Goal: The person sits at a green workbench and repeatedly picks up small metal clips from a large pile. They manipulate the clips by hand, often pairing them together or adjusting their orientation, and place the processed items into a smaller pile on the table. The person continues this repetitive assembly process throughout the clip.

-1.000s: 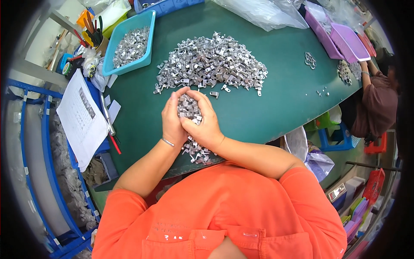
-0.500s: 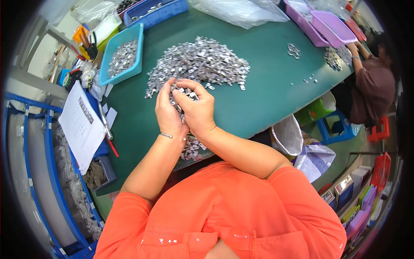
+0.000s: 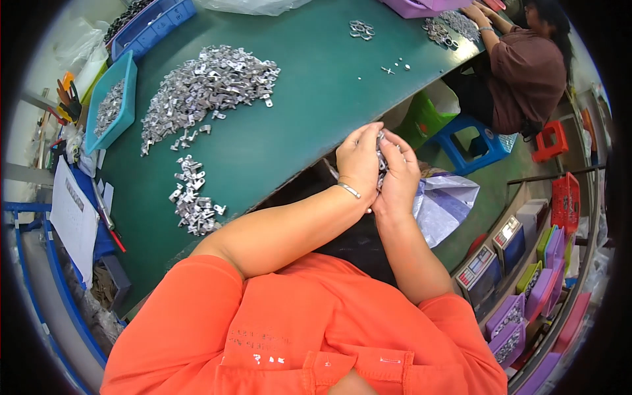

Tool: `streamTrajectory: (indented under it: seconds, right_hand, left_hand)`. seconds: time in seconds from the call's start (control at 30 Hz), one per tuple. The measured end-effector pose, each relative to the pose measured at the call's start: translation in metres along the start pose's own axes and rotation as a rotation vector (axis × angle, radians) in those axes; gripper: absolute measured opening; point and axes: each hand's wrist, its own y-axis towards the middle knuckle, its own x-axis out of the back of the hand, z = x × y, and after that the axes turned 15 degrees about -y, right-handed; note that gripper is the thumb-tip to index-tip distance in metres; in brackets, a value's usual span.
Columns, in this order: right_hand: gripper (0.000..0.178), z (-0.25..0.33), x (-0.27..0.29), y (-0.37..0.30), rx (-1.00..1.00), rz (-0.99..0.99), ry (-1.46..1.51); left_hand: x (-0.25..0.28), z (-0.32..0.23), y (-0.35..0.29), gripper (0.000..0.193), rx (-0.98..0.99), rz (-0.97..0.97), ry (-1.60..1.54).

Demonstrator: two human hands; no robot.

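My left hand (image 3: 357, 160) and my right hand (image 3: 399, 172) are cupped together past the table's near edge. Between them is a clump of small silvery metal clips (image 3: 382, 160), partly covered by the fingers. A large heap of similar metal clips (image 3: 207, 89) lies on the green table (image 3: 303, 72), at a distance to the left of my hands. Nearer to me, a smaller pile of clips (image 3: 194, 201) rests by my left upper arm. Just below and right of my hands is a white and purple woven sack (image 3: 444, 204).
A turquoise tray (image 3: 131, 99) of metal parts and a blue bin (image 3: 155, 29) stand at the left. Paper sheets (image 3: 72, 220) lie at the left edge. At far right a co-worker (image 3: 530, 76) sits on a blue stool (image 3: 471, 148). Scales (image 3: 479, 273) and colored trays (image 3: 507, 313) line the right side.
My cupped hands have moved right with the clips, from in front of the big heap to beyond the table edge. The view has swung right, showing more of the scales and trays.
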Motion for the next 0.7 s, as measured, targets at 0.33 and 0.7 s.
streamTrajectory:
  seconds: [0.33,0.7]
  right_hand:
    - [0.039,-0.095,0.044,0.107,-0.236,0.193,-0.849]
    - [0.043,-0.005,-0.052,0.006,0.935,1.088,-0.785]
  left_hand:
    - [0.131,0.096,0.106,0.042,0.169,-0.4,0.438]
    - [0.119,-0.099,-0.068,0.008,-0.718,0.808,0.989]
